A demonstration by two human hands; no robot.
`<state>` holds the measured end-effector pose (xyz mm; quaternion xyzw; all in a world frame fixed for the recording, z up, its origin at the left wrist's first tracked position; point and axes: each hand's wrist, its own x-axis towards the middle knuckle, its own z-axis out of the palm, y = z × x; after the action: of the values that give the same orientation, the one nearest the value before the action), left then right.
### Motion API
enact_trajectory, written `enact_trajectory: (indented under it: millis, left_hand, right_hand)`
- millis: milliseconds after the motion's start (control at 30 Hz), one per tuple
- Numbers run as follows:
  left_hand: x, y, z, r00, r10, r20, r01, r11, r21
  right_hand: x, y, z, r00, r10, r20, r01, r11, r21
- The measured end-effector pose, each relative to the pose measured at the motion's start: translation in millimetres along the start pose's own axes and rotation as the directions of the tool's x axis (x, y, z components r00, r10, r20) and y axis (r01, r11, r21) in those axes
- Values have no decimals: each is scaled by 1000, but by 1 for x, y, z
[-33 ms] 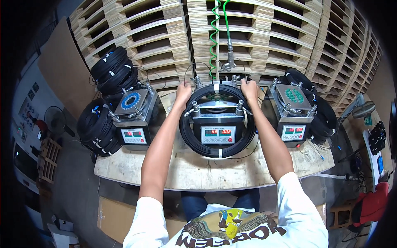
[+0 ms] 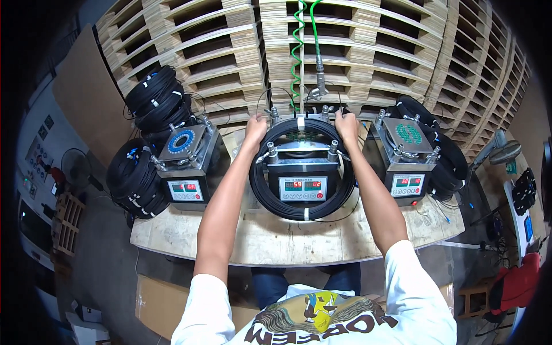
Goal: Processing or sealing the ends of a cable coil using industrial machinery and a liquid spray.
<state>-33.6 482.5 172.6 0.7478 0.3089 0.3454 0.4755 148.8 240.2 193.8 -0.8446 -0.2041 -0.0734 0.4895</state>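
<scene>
Standing leftmost, coiled cables (image 2: pixel 141 184) adjoin the left machine (image 2: pixel 179 164); the left hand (image 2: pixel 256 129) pinches a thin strand (image 2: pixel 259 99); the black coil (image 2: pixel 284 209) encircles the middle machine's display (image 2: pixel 303 188); the right hand (image 2: pixel 346 126) clasps another strand (image 2: pixel 340 100); the right machine (image 2: pixel 405 152) follows.

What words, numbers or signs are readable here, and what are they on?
I won't copy any out, but they stand here:
Center machine's control panel: red lit digits in two windows; small printing and button labels too small to read.
Left machine's control panel: red digits, partly blurred.
Right machine's control panel: red digits; small labels unreadable.
White T-shirt: large dark lettering beside a printed picture.
Far-left white panel: marks too blurred.
</scene>
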Motion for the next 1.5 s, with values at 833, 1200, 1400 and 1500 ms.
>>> enact_trajectory:
  millis: [833, 1200, 1400, 1500]
  left_hand:
    - [13, 2, 33, 991, -130, -24, 131, 986, 99]
    - [9, 3, 21, 996, -13, 89, 12, 1000, 17]
    - [-4, 22, 39, 992, -96, 83, 98, 995, -17]
    - [0, 14, 33, 996, -79, -36, 81, 995, 63]
  right_hand:
    - [28, 18, 31, 957, 23, 288, -27, 1000, 9]
    - [-3, -13, 14, 981, 95, 169, -92, 995, -22]
    - [10, 9, 12, 988, 101, 116, -87, 989, -119]
    - [9, 5, 16, 976, 55, 212, -62, 998, 28]
